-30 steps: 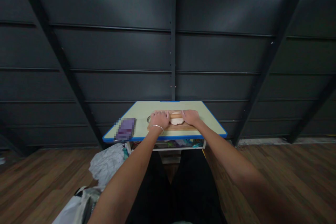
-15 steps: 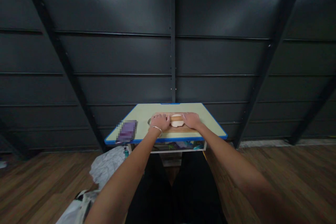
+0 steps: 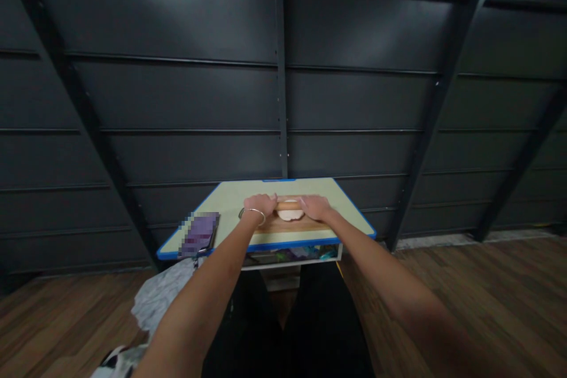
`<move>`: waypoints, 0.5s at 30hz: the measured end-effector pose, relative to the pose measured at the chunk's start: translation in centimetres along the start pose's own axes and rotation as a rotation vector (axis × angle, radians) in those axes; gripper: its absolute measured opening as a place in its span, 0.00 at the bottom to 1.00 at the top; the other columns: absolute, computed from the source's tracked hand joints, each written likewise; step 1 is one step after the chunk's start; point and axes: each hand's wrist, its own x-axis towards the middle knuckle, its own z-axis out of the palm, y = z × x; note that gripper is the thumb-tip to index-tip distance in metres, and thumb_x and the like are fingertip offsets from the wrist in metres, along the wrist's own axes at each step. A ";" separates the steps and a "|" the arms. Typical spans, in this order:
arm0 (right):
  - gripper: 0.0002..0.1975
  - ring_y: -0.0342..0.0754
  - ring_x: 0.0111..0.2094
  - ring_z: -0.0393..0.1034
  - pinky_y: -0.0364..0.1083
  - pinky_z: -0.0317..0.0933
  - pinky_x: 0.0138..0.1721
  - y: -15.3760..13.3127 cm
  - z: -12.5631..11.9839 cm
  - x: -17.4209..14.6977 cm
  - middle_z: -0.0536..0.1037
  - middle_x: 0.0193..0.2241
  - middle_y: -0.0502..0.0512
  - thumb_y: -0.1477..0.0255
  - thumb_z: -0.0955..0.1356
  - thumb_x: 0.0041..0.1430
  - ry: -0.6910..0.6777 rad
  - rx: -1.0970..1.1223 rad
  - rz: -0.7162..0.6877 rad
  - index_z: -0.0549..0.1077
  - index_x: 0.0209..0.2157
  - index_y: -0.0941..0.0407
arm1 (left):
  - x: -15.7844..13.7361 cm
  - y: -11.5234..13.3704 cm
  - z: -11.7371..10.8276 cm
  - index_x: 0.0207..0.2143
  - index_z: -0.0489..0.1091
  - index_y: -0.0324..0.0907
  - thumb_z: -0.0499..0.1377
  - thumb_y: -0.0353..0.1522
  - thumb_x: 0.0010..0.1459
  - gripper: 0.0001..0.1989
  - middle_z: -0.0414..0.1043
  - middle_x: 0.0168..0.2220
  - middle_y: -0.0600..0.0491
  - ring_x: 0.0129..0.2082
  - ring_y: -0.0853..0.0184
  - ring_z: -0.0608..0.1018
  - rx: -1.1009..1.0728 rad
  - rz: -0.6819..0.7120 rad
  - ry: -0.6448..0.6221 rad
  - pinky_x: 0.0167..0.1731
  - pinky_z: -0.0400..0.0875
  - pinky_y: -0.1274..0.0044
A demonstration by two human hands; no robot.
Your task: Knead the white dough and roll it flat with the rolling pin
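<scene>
A wooden rolling pin (image 3: pixel 287 205) lies crosswise over a flat, pale round of dough (image 3: pixel 290 214). My left hand (image 3: pixel 260 204), with a bangle at the wrist, is wrapped round the pin's left end. Round the other end, my right hand (image 3: pixel 315 207) is closed too. More of the dough shows on the near side of the pin than beyond it. Beneath them is a wooden board (image 3: pixel 305 226), partly covered by my hands. A metal rim of something round (image 3: pixel 241 212) peeks out beside my left hand; the rest is hidden.
The board rests on a small pale table (image 3: pixel 234 192) with blue edging. At its left lies a purple, partly pixelated item (image 3: pixel 201 233). An open shelf (image 3: pixel 287 256) under the tabletop holds assorted things. Crumpled grey-white cloth (image 3: pixel 159 295) hangs at lower left. A dark panelled wall (image 3: pixel 199 94) stands behind.
The view has tilted and shifted slightly, so the table appears lower and farther left. Both hands keep their grip, and the rolling pin seems a little farther from me on the dough.
</scene>
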 end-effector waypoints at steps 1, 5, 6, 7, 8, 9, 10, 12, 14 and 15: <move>0.34 0.58 0.60 0.76 0.51 0.67 0.58 0.1 0.0 0.3 0.79 0.62 0.62 0.57 0.49 0.80 -0.012 -0.004 -0.003 0.77 0.63 0.54 | 0.0 0.0 0.1 0.53 0.82 0.37 0.38 0.47 0.74 0.37 0.81 0.54 0.34 0.53 0.48 0.83 0.006 0.002 0.008 0.49 0.76 0.63; 0.34 0.59 0.58 0.78 0.52 0.69 0.55 0.7 0.5 1.8 0.81 0.58 0.63 0.56 0.49 0.80 -0.039 -0.027 -0.004 0.79 0.61 0.54 | 0.4 -0.1 0.4 0.53 0.82 0.39 0.39 0.46 0.74 0.35 0.82 0.52 0.34 0.52 0.49 0.84 0.001 0.008 0.030 0.48 0.76 0.64; 0.34 0.60 0.58 0.78 0.53 0.69 0.55 0.8 0.7 2.1 0.81 0.58 0.64 0.56 0.50 0.80 -0.045 -0.030 0.005 0.80 0.60 0.54 | 0.5 -0.1 0.5 0.53 0.82 0.39 0.39 0.46 0.74 0.35 0.82 0.52 0.34 0.52 0.49 0.84 -0.002 0.009 0.033 0.48 0.76 0.64; 0.34 0.60 0.58 0.78 0.53 0.69 0.55 0.9 0.8 2.5 0.81 0.58 0.65 0.56 0.50 0.80 -0.051 -0.031 0.017 0.80 0.60 0.54 | 0.6 0.0 0.6 0.54 0.81 0.39 0.39 0.46 0.74 0.34 0.83 0.51 0.34 0.52 0.49 0.84 -0.003 0.009 0.037 0.48 0.76 0.64; 0.34 0.60 0.58 0.78 0.53 0.69 0.55 1.0 1.0 2.7 0.81 0.58 0.65 0.56 0.50 0.79 -0.059 -0.030 0.028 0.80 0.60 0.54 | 0.8 0.0 0.6 0.55 0.81 0.39 0.39 0.46 0.74 0.34 0.83 0.51 0.34 0.52 0.48 0.84 -0.003 0.006 0.040 0.48 0.76 0.64; 0.34 0.60 0.58 0.78 0.53 0.69 0.55 1.1 1.1 3.0 0.81 0.58 0.65 0.56 0.50 0.79 -0.063 -0.029 0.036 0.80 0.60 0.55 | 0.9 0.1 0.7 0.55 0.81 0.39 0.39 0.46 0.74 0.34 0.83 0.51 0.34 0.52 0.48 0.84 -0.002 -0.002 0.043 0.48 0.76 0.64; 0.33 0.59 0.59 0.77 0.53 0.69 0.56 1.1 1.2 3.1 0.81 0.58 0.65 0.56 0.51 0.79 -0.067 -0.028 0.039 0.80 0.60 0.55 | 1.0 0.1 0.8 0.55 0.81 0.39 0.39 0.46 0.74 0.34 0.83 0.51 0.34 0.52 0.48 0.83 -0.002 -0.015 0.040 0.48 0.76 0.64; 0.33 0.59 0.59 0.77 0.52 0.68 0.57 1.0 1.1 3.4 0.81 0.59 0.65 0.57 0.51 0.79 -0.070 -0.029 0.036 0.81 0.60 0.56 | 1.3 0.2 0.9 0.54 0.81 0.37 0.39 0.46 0.74 0.35 0.82 0.52 0.33 0.53 0.48 0.83 -0.005 -0.042 0.031 0.49 0.76 0.64; 0.33 0.59 0.59 0.77 0.52 0.68 0.57 0.9 0.9 3.7 0.81 0.59 0.66 0.59 0.51 0.79 -0.077 -0.032 0.031 0.81 0.59 0.57 | 1.6 0.3 1.0 0.53 0.82 0.37 0.38 0.47 0.74 0.36 0.82 0.53 0.33 0.53 0.48 0.83 -0.010 -0.056 0.022 0.49 0.76 0.64; 0.33 0.59 0.59 0.77 0.52 0.68 0.57 0.9 0.8 3.8 0.81 0.59 0.67 0.59 0.51 0.79 -0.085 -0.032 0.034 0.81 0.59 0.58 | 1.8 0.3 1.1 0.53 0.82 0.37 0.39 0.47 0.74 0.36 0.82 0.53 0.33 0.54 0.48 0.83 -0.014 -0.056 0.018 0.50 0.76 0.64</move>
